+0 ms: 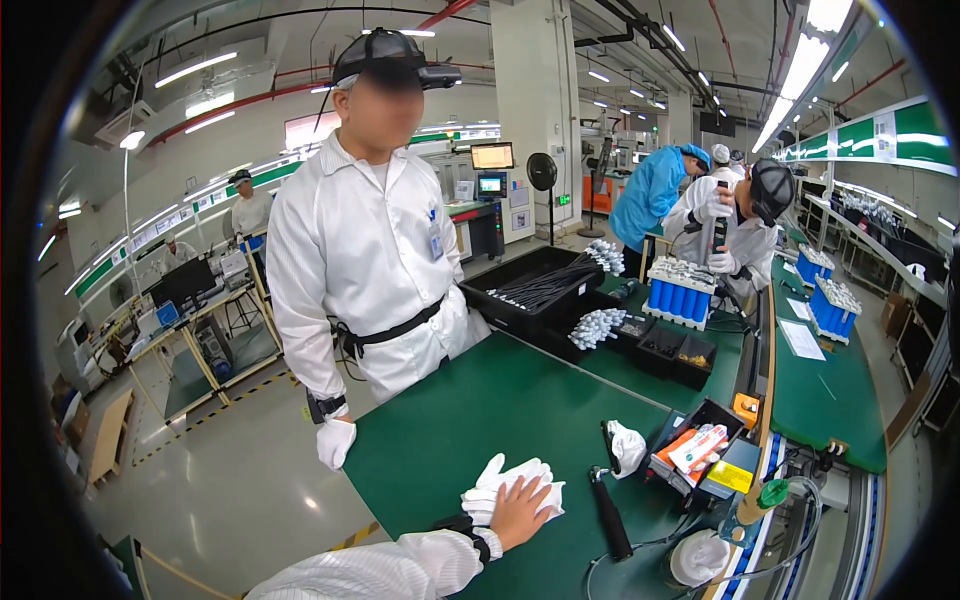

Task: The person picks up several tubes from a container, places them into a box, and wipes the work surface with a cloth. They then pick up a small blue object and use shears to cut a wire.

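My left hand [522,513] is bare and lies palm down on a small pile of white gloves [490,490] on the green tabletop [430,450]. Its fingers are slightly spread and none of them closes round the gloves. A white sleeve and a dark wrist strap cover the arm behind it. To the right of the hand lies a wrench [610,515] with a black handle. Just beyond the wrench is a crumpled white cloth or glove [628,448]. My right hand is out of view.
A co-worker [365,240] in white stands at the table's far left edge. Black bins [515,315] of cables and a blue battery pack [680,292] stand farther back. At right are a box of packets [690,450], a green-capped bottle [770,493] and a white tub [698,558].
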`<state>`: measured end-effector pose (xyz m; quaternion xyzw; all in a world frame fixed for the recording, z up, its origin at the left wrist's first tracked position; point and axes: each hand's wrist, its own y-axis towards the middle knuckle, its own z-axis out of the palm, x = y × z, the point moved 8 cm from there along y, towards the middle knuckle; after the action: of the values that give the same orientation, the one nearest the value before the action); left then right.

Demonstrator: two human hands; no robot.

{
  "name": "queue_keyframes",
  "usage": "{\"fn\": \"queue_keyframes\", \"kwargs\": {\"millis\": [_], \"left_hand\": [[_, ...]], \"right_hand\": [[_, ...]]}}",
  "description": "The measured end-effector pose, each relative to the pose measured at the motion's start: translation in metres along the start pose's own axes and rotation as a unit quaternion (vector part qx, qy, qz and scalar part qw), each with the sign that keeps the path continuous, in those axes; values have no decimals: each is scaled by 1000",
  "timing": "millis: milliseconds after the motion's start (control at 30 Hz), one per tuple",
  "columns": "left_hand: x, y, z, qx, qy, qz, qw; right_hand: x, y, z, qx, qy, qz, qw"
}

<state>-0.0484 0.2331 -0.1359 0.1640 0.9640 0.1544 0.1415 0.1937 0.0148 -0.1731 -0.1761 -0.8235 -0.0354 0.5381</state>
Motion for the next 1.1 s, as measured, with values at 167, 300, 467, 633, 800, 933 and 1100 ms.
{"fn": "queue_keyframes", "kwargs": {"millis": [167, 300, 467, 633, 800, 933, 1100], "left_hand": [[-1, 0, -3, -12, 8, 0, 1000], [1, 0, -1, -12, 6, -1, 1000], [-1, 1, -4, -12, 6, 2, 1000], [-1, 0, -5, -15, 1, 2, 1000], [0, -1, -1, 5, 0, -6, 1000], [-2, -2, -4, -17, 5, 6, 1000], [-3, 1, -2, -2, 0, 2, 1000]], "right_hand": [[8, -1, -2, 1, -17, -13, 1000], [4, 0, 0, 3, -9, -10, 1000], [-3, 1, 2, 14, 15, 13, 1000], [-7, 2, 3, 11, 13, -2, 1000], [5, -1, 0, 2, -1, -16, 1000], [12, -4, -3, -8, 0, -32, 999], [25, -4, -7, -20, -16, -34, 999]]}}
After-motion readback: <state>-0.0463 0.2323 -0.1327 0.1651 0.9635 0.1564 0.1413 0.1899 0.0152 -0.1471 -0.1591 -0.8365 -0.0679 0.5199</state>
